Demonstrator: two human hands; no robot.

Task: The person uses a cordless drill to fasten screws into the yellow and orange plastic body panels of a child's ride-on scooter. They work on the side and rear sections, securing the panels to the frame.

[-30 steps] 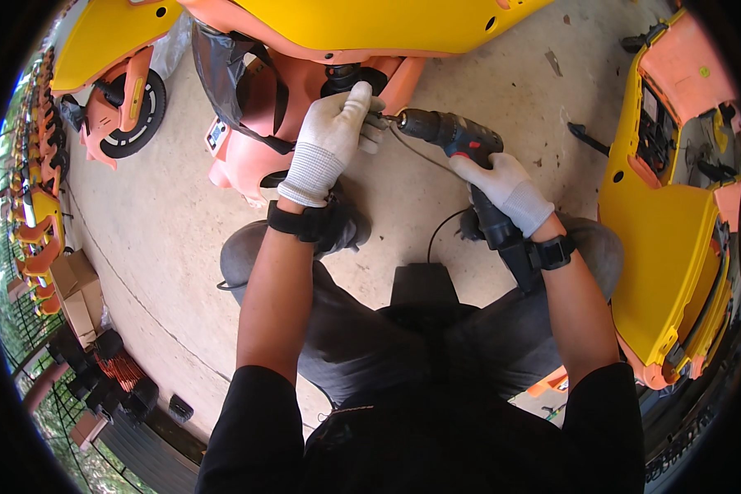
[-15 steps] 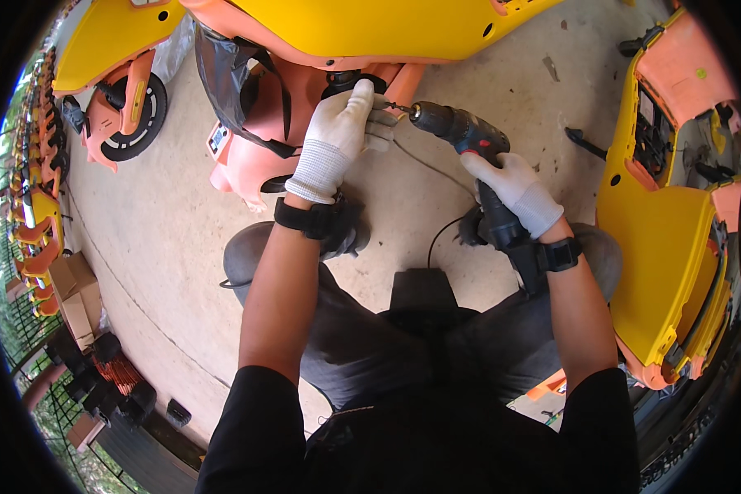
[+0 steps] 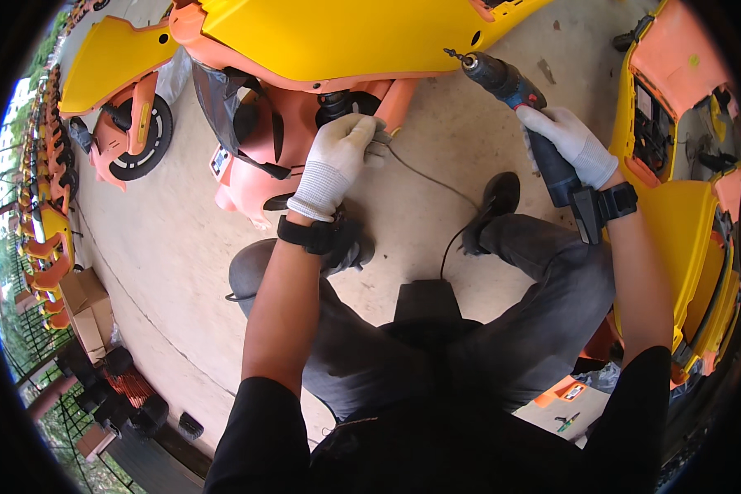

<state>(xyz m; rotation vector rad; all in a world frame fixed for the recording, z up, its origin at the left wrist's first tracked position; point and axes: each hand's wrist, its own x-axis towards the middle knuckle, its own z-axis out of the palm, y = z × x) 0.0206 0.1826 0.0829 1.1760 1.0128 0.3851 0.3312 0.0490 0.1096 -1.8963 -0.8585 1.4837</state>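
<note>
My right hand (image 3: 570,140), in a white glove, grips a black-and-blue cordless drill (image 3: 504,81) by its handle. The drill tilts up and to the left, its bit pointing at the lower edge of a yellow panel (image 3: 346,41), and does not visibly touch it. In front of a salmon-pink scooter body (image 3: 255,189) is my left hand (image 3: 342,148), also gloved. Its thumb presses against curled fingers; whatever lies between them is too small or hidden to make out. A thin dark cable (image 3: 428,175) runs across the floor from beside that hand.
Another yellow-and-orange scooter (image 3: 115,66) with a black wheel stands at upper left. A yellow body shell (image 3: 663,255) is close on my right. Black plastic (image 3: 218,111) hangs by the pink body. Cardboard boxes (image 3: 86,309) lie at left, and my legs straddle a black seat (image 3: 428,303).
My right hand has swung the drill away from my left hand, up and to the right. The left hand's fingers have curled in. My right foot has moved outward.
</note>
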